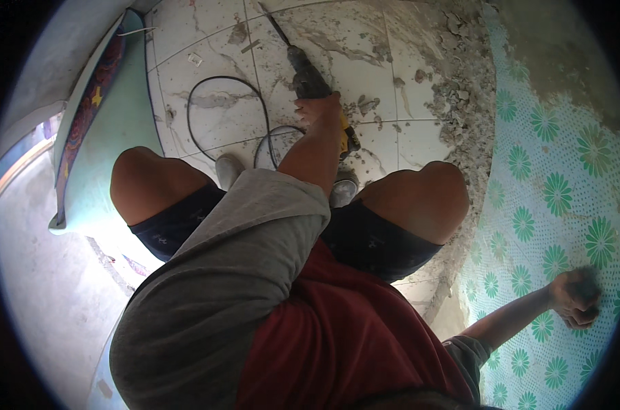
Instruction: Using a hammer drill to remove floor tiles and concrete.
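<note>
My left hand (318, 107) reaches forward between my knees, its fingers wrapped round the body of a rotary hammer (311, 80). The tool is black and yellow, with a long thin bit pointing away and to the left. From above, I cannot tell whether it rests on the floor. A black power cord (217, 77) loops on the tiles to its left. Stretched out to the right, my right hand (573, 301) is closed, with the fingers curled, against the green flower-patterned wall (557, 193). Something dark and blurred shows at its knuckles; what it is stays unclear.
White marbled floor tiles (412, 147) carry scattered debris. Broken rubble (463, 102) lies along the foot of the right wall, below a bare plaster patch (562, 55). A pale green panel (122, 102) with a dark patterned border leans at left. My shoes (344, 189) are planted near the cord.
</note>
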A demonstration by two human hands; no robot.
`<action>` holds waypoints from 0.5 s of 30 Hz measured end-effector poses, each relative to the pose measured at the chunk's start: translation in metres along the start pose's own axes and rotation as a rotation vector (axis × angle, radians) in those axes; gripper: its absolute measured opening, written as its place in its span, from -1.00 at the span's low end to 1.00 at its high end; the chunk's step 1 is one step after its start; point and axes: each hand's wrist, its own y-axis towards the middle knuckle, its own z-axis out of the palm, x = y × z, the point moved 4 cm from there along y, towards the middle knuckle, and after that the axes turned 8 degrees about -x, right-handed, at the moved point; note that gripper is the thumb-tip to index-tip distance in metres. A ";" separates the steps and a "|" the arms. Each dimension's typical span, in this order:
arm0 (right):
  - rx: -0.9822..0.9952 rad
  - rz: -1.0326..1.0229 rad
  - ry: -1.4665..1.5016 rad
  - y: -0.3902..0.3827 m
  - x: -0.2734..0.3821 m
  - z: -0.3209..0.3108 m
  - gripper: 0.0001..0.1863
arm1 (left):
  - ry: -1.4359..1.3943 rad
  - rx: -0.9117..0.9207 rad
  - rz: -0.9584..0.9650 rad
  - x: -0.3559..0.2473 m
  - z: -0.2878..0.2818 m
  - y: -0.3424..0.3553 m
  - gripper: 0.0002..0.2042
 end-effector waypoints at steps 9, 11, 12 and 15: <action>-0.008 -0.009 -0.016 -0.009 -0.007 0.007 -0.41 | -0.108 0.014 0.101 0.016 -0.030 0.035 -0.06; 0.014 0.045 0.022 -0.008 -0.006 0.007 -0.43 | -0.136 0.037 0.132 0.017 -0.046 0.043 -0.08; 0.025 0.047 -0.014 -0.008 -0.008 0.007 -0.44 | -0.146 0.028 0.132 0.016 -0.057 0.050 -0.08; 0.059 0.004 -0.078 -0.008 -0.006 0.008 -0.34 | -0.251 0.124 0.136 0.014 -0.090 0.087 -0.11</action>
